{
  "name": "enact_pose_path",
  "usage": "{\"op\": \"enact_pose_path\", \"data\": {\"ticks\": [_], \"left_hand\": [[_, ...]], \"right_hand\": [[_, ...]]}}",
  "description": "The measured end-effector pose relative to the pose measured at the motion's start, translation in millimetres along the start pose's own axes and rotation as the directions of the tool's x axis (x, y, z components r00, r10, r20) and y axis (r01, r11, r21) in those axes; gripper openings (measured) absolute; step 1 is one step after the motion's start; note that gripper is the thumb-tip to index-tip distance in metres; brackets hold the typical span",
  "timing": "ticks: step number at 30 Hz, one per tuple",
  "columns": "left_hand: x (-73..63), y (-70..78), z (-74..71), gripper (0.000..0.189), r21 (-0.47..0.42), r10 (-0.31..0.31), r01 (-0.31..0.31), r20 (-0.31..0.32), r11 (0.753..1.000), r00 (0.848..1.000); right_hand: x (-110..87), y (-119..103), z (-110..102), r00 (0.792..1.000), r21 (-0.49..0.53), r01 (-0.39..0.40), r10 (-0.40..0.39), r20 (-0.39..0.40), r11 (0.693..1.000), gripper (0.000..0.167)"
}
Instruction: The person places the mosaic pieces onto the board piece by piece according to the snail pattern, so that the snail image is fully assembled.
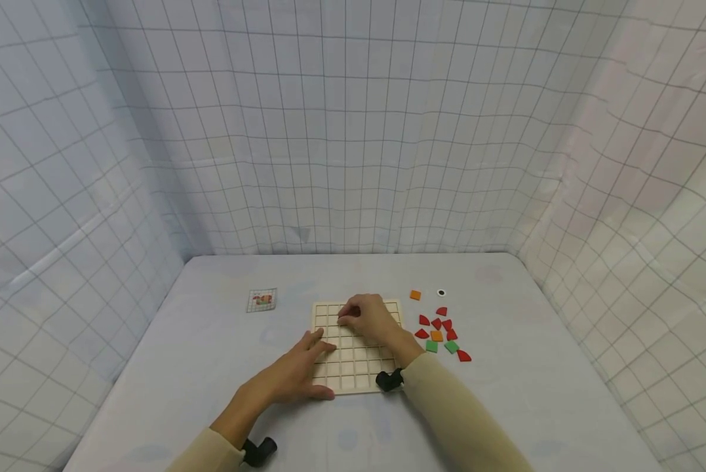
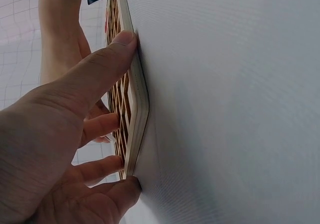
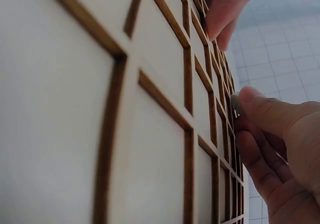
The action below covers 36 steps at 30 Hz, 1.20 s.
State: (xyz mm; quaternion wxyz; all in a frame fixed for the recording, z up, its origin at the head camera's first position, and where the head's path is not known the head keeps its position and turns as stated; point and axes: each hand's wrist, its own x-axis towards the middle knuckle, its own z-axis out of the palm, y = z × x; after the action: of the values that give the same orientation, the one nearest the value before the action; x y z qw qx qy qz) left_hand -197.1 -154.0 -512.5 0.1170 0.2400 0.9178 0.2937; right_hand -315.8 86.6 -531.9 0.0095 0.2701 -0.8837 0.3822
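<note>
Lying left on the tabletop is a small card, its colourful print too fine to make out. Next comes a black wrist device by a sleeve cut off at the frame's bottom. The left hand spreads its fingers loosely at the corner of a pale grid board, thumb against the near edge, and covers some left-hand cells. Over the board's far half, the right hand pinches a small pale piece; its fingers hide most of it, and whether it touches the board I cannot tell. Another black wrist device blocks the near right corner. Right of the board lie an orange square, red quarter-round pieces, some touching, another orange square, two green squares and a black-centred white disc.
</note>
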Motion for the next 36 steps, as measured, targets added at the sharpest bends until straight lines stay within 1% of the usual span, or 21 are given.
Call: {"op": "enact_pose_path", "data": {"ticks": [5,8,10,12,15,17,20,23,27,29,32,36], "left_hand": [[-0.6,1.1,-0.3,0.089,0.003,-0.010,0.010,-0.001,1.000,1.000],[-0.3,1.3,-1.0,0.089,-0.001,-0.011,0.011,-0.002,1.000,1.000],[-0.2,1.2,-1.1,0.089,-0.003,-0.012,0.012,-0.001,1.000,1.000],[-0.3,0.8,-0.7,0.089,-0.002,-0.010,0.010,0.001,1.000,1.000],[-0.5,0.3,0.1,0.090,-0.003,-0.007,0.007,0.000,1.000,1.000],[-0.5,0.3,0.4,0.090,-0.004,-0.004,0.004,-0.001,1.000,1.000],[-0.4,0.6,0.0,0.090,-0.005,0.001,-0.001,-0.006,1.000,1.000],[-0.7,0.3,-0.1,0.090,-0.011,0.008,-0.008,-0.011,1.000,1.000],[-0.6,-0.4,0.5,0.090,-0.022,0.016,-0.016,-0.014,1.000,1.000],[-0.1,-0.3,1.0,0.089,-0.025,0.015,-0.016,-0.014,1.000,1.000],[0.6,0.0,1.7,0.091,-0.019,0.006,-0.006,-0.012,1.000,1.000],[0.6,-0.5,2.6,0.092,-0.011,-0.009,0.009,-0.009,1.000,1.000]], "right_hand": [[0.8,-3.8,2.6,1.000,-0.023,0.020,-0.019,0.013,1.000,0.006],[3.4,-4.9,2.4,0.998,-0.034,0.053,-0.053,0.023,0.998,0.006],[8.3,6.8,9.8,0.995,-0.068,0.097,-0.095,0.021,0.993,0.006],[11.1,12.2,12.4,0.993,-0.082,0.119,-0.117,0.027,0.989,0.006],[15.2,27.6,21.1,0.991,-0.099,0.131,-0.130,0.025,0.986,0.006],[16.2,28.8,20.9,0.993,-0.082,0.118,-0.116,0.032,0.990,0.007],[22.3,40.5,28.9,0.993,-0.092,0.119,-0.117,0.029,0.989,0.007],[30.5,50.6,36.1,0.994,-0.114,0.110,-0.106,0.039,0.987,0.006],[38.0,57.9,42.6,0.995,-0.149,0.086,-0.078,0.057,0.985,0.005],[39.3,58.8,44.1,0.996,-0.161,0.074,-0.065,0.063,0.984,0.005],[39.6,57.8,45.3,0.995,-0.204,0.087,-0.077,0.055,0.975,0.005],[36.9,54.2,45.8,0.994,-0.229,0.108,-0.100,0.044,0.967,0.006]]}}
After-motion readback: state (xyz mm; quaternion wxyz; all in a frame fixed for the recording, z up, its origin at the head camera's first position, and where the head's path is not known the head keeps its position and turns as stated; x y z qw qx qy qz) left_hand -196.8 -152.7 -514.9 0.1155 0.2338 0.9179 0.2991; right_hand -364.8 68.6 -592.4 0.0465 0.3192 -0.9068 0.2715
